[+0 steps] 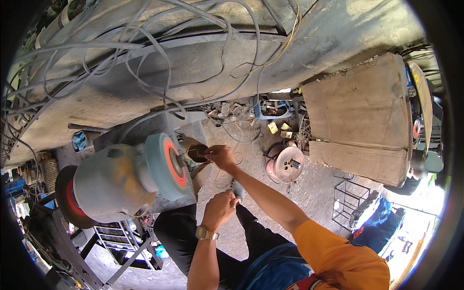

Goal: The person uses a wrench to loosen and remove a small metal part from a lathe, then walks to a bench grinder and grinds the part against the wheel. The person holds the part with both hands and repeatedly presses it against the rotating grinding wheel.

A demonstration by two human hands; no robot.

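Observation:
A bench grinder (113, 181) with a grey, paint-worn body stands to my left. Its near grinding wheel (162, 164) is pale grey-green with a red-orange centre, and a dark wheel (72, 195) sits on its far-left end. My right hand (221, 157) reaches past the wheel, fingers pinched at the edge of a dark brown hollow piece (195, 151); what lies between the fingertips is hidden. Closer to my body, my left hand (220, 209) is closed above my knees, its contents too small to make out. A gold-coloured wristwatch (207, 233) circles the left wrist.
Loose cables (164, 58) hang over a large metal sheet (203, 63) ahead. On the floor are a round metal spool (289, 164), a blue crate of scraps (272, 108) and a wire-frame rack (349, 198). A cardboard panel (357, 116) stands at the right.

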